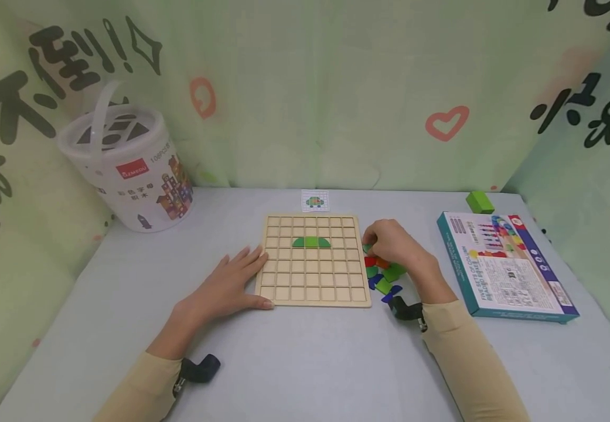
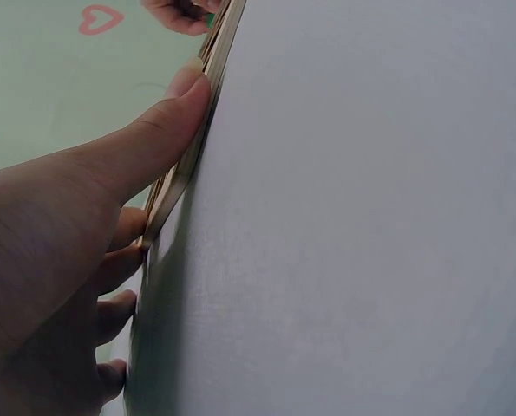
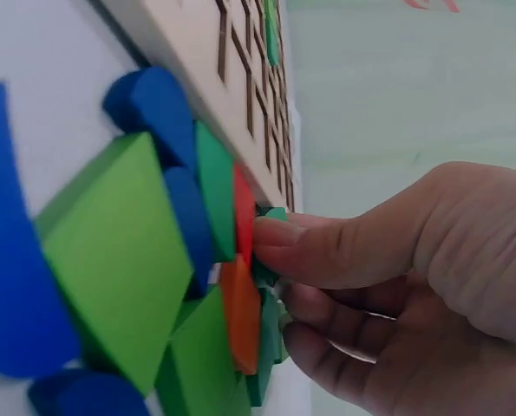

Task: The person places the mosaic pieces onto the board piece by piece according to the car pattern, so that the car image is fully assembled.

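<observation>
A square wooden grid board [image 1: 312, 281] lies flat on the table. In one of its upper rows sit a light green square block [image 1: 311, 242] and two dark green rounded blocks, one on either side. My left hand [image 1: 236, 281] rests on the board's left edge, fingers spread and thumb at the near corner. Beside the board's right edge, my right hand [image 1: 391, 243] pinches a dark green block [image 3: 277, 214] between thumb and fingers, which partly hide it. Under and near that hand lies a pile of loose blocks: red [image 3: 244, 204], orange [image 3: 240, 308], light green [image 3: 119, 260] and blue [image 3: 158, 108].
A small printed pattern card [image 1: 315, 201] lies behind the board. At the right are a flat teal-edged box [image 1: 510, 269] and a light green block [image 1: 480, 202]. A white bucket [image 1: 130, 176] with a handle stands at the back left, before a printed curtain [image 1: 310, 88].
</observation>
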The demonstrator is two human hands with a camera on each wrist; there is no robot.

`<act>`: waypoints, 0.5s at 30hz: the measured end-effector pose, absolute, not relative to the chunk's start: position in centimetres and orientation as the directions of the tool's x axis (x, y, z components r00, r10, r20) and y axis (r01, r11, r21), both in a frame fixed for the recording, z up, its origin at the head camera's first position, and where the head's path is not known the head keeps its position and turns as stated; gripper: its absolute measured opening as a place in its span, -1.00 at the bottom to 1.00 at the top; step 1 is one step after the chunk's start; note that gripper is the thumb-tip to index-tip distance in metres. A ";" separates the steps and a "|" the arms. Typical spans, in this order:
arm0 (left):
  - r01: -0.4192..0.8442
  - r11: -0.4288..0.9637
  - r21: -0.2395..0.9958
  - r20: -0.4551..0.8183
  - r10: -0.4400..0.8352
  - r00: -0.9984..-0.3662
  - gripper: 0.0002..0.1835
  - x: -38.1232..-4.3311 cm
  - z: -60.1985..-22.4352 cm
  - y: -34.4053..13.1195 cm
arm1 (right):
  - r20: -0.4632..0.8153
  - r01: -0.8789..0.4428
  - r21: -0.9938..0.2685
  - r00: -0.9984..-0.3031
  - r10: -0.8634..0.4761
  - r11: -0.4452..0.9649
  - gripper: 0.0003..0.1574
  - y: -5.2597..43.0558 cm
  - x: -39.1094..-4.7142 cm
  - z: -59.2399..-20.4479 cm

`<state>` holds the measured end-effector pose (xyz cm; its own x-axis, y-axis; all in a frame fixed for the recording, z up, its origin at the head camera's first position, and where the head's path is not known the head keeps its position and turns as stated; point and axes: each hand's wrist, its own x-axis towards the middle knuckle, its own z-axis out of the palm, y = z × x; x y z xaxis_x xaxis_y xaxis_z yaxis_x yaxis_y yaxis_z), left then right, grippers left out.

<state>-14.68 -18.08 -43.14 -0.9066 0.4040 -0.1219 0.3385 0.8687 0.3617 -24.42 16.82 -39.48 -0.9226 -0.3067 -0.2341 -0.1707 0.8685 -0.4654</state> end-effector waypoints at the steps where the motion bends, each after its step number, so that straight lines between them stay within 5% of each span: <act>1: 0.338 0.870 0.360 -0.121 0.403 -0.907 0.18 -14.7 -43.2 -18.1 | -0.228 -0.183 -0.463 -0.921 -0.315 0.867 -0.77 16.8 -24.4 -39.5; 10: 0.342 0.867 0.363 -0.114 0.406 -0.907 0.18 -14.7 -43.7 -18.2 | -0.114 -0.274 -0.528 -0.915 -0.386 0.804 -0.65 14.9 -23.9 -38.4; 15: 0.337 0.867 0.367 -0.118 0.403 -0.908 0.18 -14.7 -43.4 -18.2 | -0.051 -0.310 -0.649 -0.894 -0.446 0.695 -0.86 11.7 -23.9 -38.3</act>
<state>-14.67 -18.18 -43.44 -0.9077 0.4026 -0.1181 0.3367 0.8669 0.3675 -23.88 11.69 -38.33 -0.8936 -0.4459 -0.0506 -0.3100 0.6949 -0.6488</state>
